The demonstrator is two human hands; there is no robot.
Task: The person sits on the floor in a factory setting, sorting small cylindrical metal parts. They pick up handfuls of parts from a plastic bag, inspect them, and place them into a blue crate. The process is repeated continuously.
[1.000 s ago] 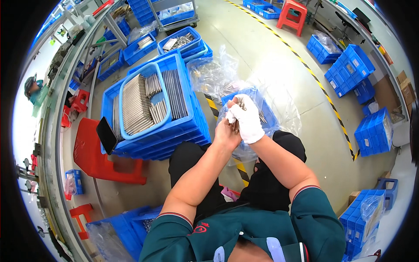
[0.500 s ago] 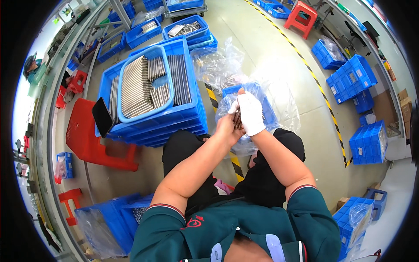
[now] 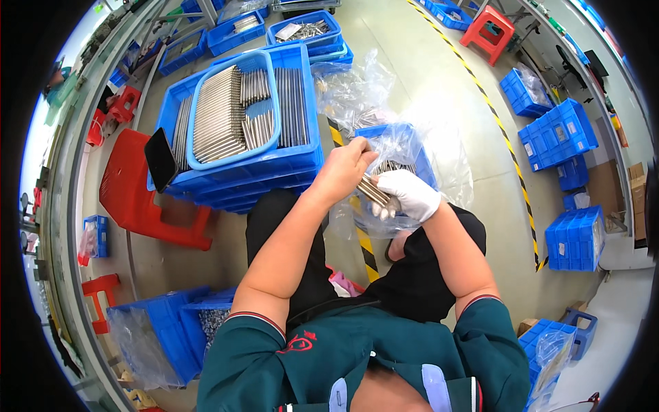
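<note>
Holding rods (image 3: 373, 192) near bin edge (image 3: 427, 161), floor (image 3: 495, 226) rightward

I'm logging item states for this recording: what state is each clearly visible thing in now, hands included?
Left hand: bare, fingers curled near the rods; grip unclear
Right hand: white-gloved, closed around metal rods
Metal rods: bundled, slanting
Light-blue tray: open, holding rows of rods
Blue crates: stacked under the tray
Black phone: tilted, at the stack's corner
Clear plastic: crumpled
Red stool: upright
</note>
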